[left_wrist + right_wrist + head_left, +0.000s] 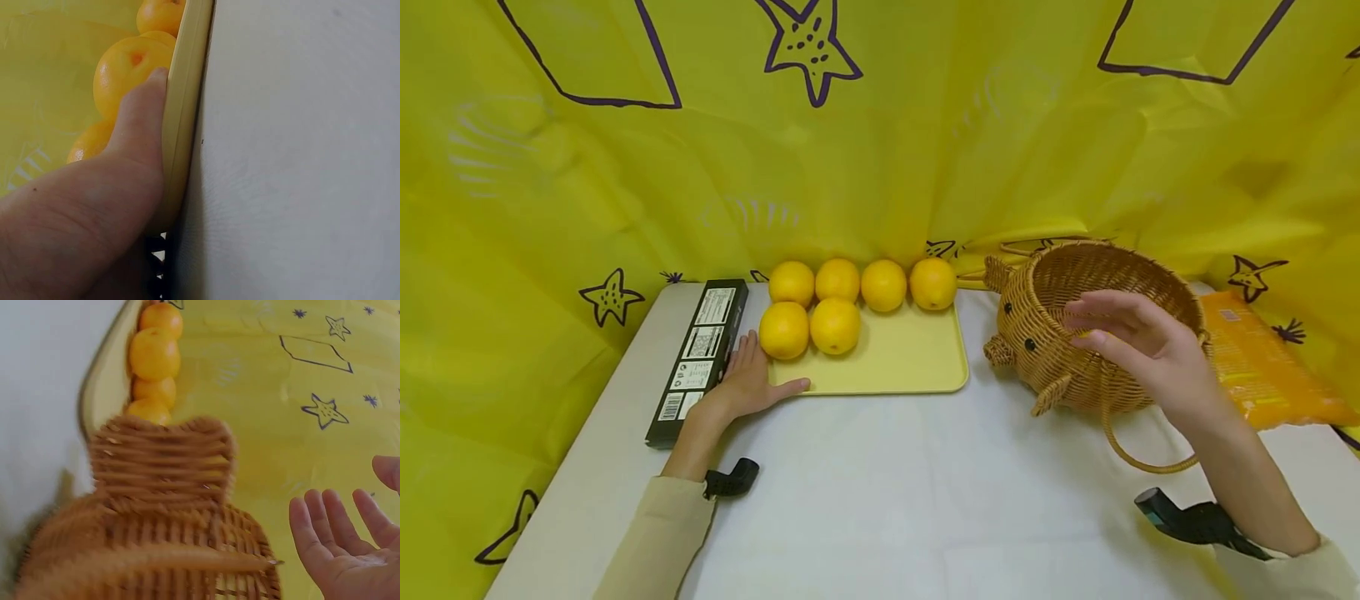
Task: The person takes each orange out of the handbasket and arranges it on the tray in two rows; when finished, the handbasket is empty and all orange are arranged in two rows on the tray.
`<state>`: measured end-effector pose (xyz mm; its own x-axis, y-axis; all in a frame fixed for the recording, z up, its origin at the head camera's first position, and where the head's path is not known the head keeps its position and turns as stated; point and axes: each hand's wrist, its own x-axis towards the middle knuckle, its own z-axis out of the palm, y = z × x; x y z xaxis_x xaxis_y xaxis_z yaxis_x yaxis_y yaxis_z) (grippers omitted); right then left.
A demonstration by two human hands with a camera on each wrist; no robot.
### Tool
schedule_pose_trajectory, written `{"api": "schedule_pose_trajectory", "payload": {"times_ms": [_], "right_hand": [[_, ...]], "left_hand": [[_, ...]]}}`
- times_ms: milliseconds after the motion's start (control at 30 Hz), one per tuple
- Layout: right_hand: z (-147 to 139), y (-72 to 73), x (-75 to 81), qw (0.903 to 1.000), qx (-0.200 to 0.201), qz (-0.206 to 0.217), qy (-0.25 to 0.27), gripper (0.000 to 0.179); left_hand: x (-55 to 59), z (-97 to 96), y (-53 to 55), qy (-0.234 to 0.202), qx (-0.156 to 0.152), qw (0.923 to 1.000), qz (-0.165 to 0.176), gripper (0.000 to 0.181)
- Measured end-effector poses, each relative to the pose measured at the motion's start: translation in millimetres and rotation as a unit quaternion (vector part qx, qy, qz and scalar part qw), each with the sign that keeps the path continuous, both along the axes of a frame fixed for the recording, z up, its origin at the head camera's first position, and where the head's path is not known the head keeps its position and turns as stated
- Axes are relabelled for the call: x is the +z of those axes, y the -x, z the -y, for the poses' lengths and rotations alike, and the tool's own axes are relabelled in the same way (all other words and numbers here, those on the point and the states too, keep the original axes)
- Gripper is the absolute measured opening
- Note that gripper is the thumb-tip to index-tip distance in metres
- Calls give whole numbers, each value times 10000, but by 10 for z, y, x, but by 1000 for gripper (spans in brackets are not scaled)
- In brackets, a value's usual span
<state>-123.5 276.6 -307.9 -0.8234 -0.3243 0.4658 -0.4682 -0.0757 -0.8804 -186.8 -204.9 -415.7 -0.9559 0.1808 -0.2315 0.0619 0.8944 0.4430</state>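
A pale yellow tray (910, 354) carries several oranges (836, 326), grouped toward its back and left. My left hand (747, 385) rests at the tray's front left corner, its fingers stretched along the left side. In the left wrist view the thumb (139, 119) lies along the rim of the tray, close to an orange. To the right of the tray stands a wicker basket (1067, 367) shaped like a pig, with its mouth facing up. Over it hovers my right hand (1150, 350), fingers apart and loosely bent, palm bare in the right wrist view.
Left of the tray lies a long black box (700, 358) with white labels, next to the left hand. An orange plastic packet (1270, 367) is on the right, partly behind the basket. The basket's handle (1131, 458) hangs forward. A yellow patterned cloth (880, 150) rises behind the table.
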Motion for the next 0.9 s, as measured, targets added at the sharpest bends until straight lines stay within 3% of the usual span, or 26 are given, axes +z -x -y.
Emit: {"api": "schedule_pose_trajectory", "payload": {"times_ms": [100, 167, 200, 267, 333, 433, 533, 767, 900], "right_hand": [[-97, 157, 191, 9997, -27, 214, -98, 38], [-171, 344, 369, 9953, -106, 421, -862, 35], [-212, 459, 456, 9879, -93, 526, -1459, 35], [-295, 711, 604, 9583, 79, 747, -2756, 35], [-393, 964, 698, 9151, 455, 909, -3902, 38], [-536, 1278, 744, 8619, 1059, 1352, -4771, 43], [-622, 1498, 727, 8304, 1495, 1711, -5087, 47], [-695, 1756, 540, 7826, 2126, 2437, -5319, 53], [-678, 1806, 474, 7651, 2331, 2668, -5377, 54]], "left_hand": [[4, -17, 4, -64, -17, 10000, -45, 123], [6, -18, 6, -65, -11, 10000, -34, 124], [6, -15, 5, -32, -5, 10000, -16, 124], [1, -1, 2, 31, 3, 10000, 15, 124], [1, 6, -6, 33, 7, 10000, 19, 123], [10, 6, -17, -22, 3, 10000, 31, 124], [19, 8, -24, -84, 26, 10000, 29, 124], [-4, 12, -12, -81, 15, 10000, -24, 123], [11, 7, -20, -66, 46, 10000, 28, 125]]}}
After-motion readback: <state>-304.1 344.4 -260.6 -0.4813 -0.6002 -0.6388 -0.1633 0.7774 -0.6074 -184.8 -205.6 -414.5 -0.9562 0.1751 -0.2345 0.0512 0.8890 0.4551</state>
